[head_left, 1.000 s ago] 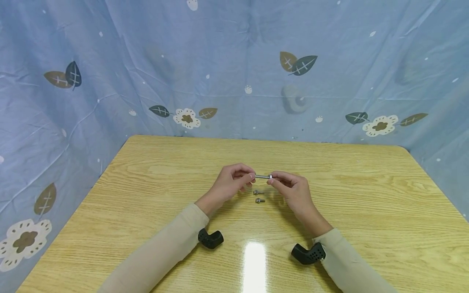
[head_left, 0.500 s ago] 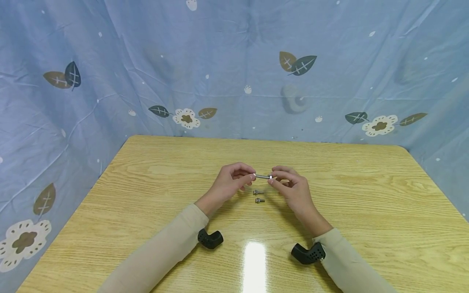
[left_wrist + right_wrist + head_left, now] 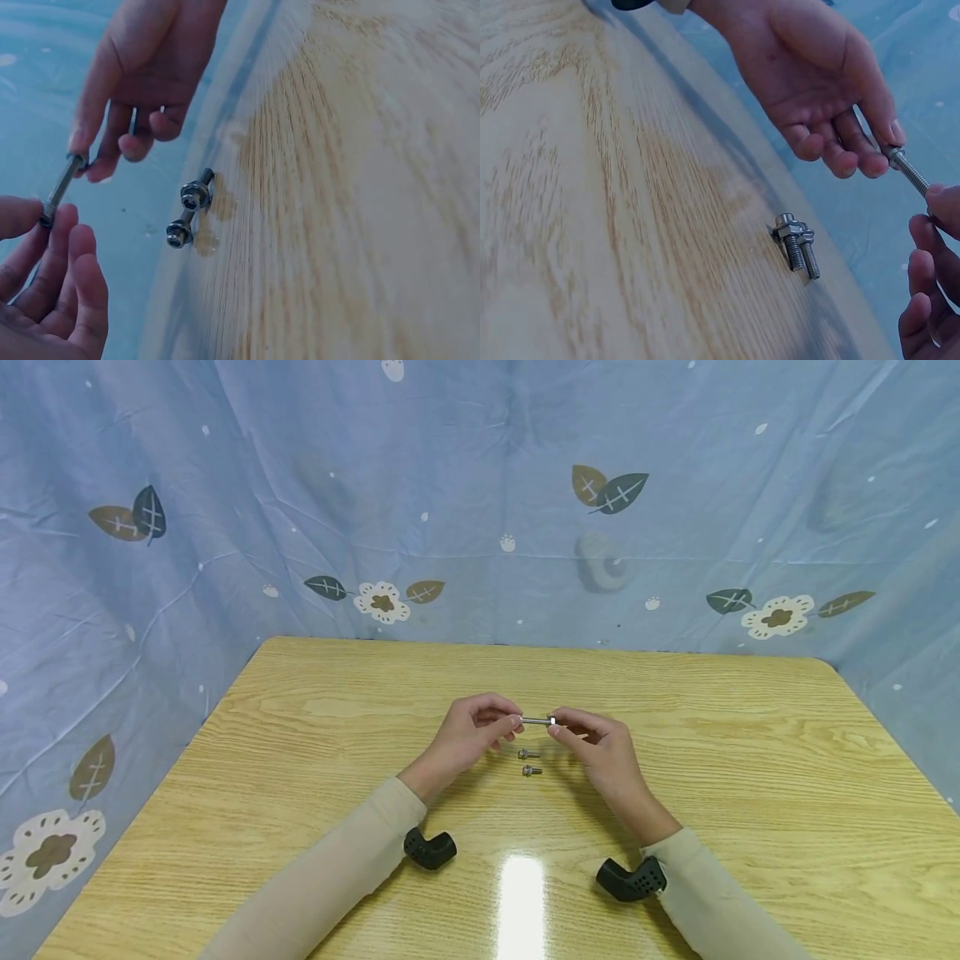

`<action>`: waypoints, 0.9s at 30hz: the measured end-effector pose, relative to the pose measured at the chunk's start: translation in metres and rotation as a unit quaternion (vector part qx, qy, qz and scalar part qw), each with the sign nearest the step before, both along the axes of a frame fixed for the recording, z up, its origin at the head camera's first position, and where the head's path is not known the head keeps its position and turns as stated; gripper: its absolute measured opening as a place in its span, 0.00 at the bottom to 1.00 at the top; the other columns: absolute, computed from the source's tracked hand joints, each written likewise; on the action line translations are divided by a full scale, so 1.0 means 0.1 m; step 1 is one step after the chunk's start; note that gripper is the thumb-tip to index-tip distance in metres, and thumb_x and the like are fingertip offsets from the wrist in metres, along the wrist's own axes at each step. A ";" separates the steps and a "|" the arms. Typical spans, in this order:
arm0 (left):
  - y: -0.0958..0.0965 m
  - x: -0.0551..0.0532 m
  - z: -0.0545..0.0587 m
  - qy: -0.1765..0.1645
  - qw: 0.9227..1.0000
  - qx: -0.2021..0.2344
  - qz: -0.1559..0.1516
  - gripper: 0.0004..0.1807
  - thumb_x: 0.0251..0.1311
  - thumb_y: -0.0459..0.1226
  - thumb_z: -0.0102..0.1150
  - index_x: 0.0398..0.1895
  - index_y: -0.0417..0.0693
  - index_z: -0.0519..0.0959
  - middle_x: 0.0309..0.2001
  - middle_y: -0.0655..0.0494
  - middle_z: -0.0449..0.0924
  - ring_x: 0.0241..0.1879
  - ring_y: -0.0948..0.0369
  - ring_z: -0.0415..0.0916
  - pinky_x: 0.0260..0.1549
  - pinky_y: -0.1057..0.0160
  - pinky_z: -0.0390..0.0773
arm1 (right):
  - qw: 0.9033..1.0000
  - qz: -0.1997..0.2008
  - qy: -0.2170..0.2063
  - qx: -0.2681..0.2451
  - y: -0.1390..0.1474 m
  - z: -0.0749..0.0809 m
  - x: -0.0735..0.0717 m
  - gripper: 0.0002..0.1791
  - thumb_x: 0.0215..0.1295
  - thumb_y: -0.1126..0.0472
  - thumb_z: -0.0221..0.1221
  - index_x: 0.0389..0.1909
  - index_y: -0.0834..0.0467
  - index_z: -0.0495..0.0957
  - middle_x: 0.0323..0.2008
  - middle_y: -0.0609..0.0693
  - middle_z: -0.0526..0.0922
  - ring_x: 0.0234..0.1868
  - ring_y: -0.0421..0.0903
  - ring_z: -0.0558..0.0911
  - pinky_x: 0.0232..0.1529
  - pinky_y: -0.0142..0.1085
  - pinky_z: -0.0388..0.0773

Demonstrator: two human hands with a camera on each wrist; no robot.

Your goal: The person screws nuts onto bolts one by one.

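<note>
In the head view, my left hand point(image 3: 480, 733) pinches one end of a long metal bolt point(image 3: 536, 721) between thumb and fingertips. The bolt lies level above the table, its shank bridging both hands. At its other end my right hand point(image 3: 597, 745) pinches a small shiny nut point(image 3: 552, 721) with thumb and index finger. The left wrist view shows the bolt's shank point(image 3: 63, 184) slanting between both hands, the left fingers point(image 3: 90, 292) loosely bent below. In the right wrist view its thread point(image 3: 913, 174) is visible; the left fingertips cover part of the head.
Two shorter bolts, an upper one point(image 3: 528, 754) and a lower one point(image 3: 532, 771), lie on the wooden table point(image 3: 337, 693) just below the hands, each with a nut on it. A blue patterned curtain point(image 3: 465, 485) hangs along the table's back and sides.
The right fingers spread upward off the nut half a second ago and have come back down round it. The nut sits slightly farther left. The left hand stays almost still.
</note>
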State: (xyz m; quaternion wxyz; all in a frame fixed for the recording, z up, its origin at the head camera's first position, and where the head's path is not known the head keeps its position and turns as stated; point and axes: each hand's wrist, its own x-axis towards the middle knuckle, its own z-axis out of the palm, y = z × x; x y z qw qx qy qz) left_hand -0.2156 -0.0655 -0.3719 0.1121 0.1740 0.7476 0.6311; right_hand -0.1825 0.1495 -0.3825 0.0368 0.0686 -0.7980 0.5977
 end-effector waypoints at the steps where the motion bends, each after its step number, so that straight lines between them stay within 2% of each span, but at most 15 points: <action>1: 0.00 0.00 0.00 0.002 1.000 0.000 0.000 0.08 0.67 0.39 0.57 0.45 0.48 0.81 0.39 0.49 0.85 0.41 0.44 0.80 0.36 0.48 0.81 | 1.000 -0.001 -0.002 0.002 0.00 0.00 0.00 0.18 0.65 0.52 0.62 0.50 0.58 0.82 0.47 0.54 0.84 0.40 0.42 0.80 0.40 0.37 0.78; 10: 0.00 0.01 0.01 -0.002 1.000 -0.008 0.004 0.15 0.68 0.42 0.56 0.49 0.41 0.79 0.40 0.47 0.85 0.40 0.47 0.81 0.36 0.50 0.82 | 1.000 -0.010 -0.001 0.004 -0.01 0.02 0.02 0.18 0.64 0.52 0.64 0.50 0.58 0.83 0.40 0.43 0.85 0.38 0.41 0.80 0.38 0.37 0.78; 14: 0.00 0.01 0.01 -0.004 1.000 -0.005 0.003 0.13 0.67 0.41 0.57 0.48 0.43 0.80 0.41 0.44 0.84 0.41 0.44 0.80 0.36 0.50 0.82 | 1.000 -0.020 -0.001 0.005 -0.01 0.01 0.02 0.16 0.62 0.52 0.65 0.48 0.56 0.84 0.37 0.39 0.84 0.37 0.41 0.80 0.36 0.34 0.77; 18: 0.00 0.01 0.01 -0.001 1.000 -0.005 0.004 0.08 0.64 0.38 0.61 0.45 0.50 0.81 0.43 0.48 0.82 0.43 0.45 0.80 0.37 0.49 0.81 | 1.000 -0.022 0.000 0.010 -0.01 0.01 0.01 0.16 0.62 0.53 0.65 0.47 0.56 0.85 0.37 0.39 0.85 0.38 0.40 0.78 0.36 0.32 0.75; 21: 0.00 0.01 0.00 0.000 1.000 -0.009 0.003 0.08 0.63 0.37 0.62 0.45 0.52 0.81 0.45 0.52 0.81 0.45 0.47 0.80 0.38 0.49 0.81 | 1.000 -0.020 0.002 0.010 0.00 0.00 0.00 0.15 0.63 0.54 0.65 0.47 0.57 0.85 0.36 0.41 0.85 0.38 0.40 0.78 0.34 0.32 0.74; 27: 0.00 0.00 -0.02 -0.023 0.999 -0.012 -0.018 0.14 0.67 0.44 0.57 0.50 0.48 0.79 0.45 0.46 0.82 0.44 0.45 0.80 0.37 0.52 0.81 | 1.000 -0.023 -0.004 0.008 0.00 0.01 0.00 0.15 0.63 0.53 0.64 0.46 0.57 0.85 0.36 0.40 0.85 0.36 0.41 0.77 0.34 0.32 0.73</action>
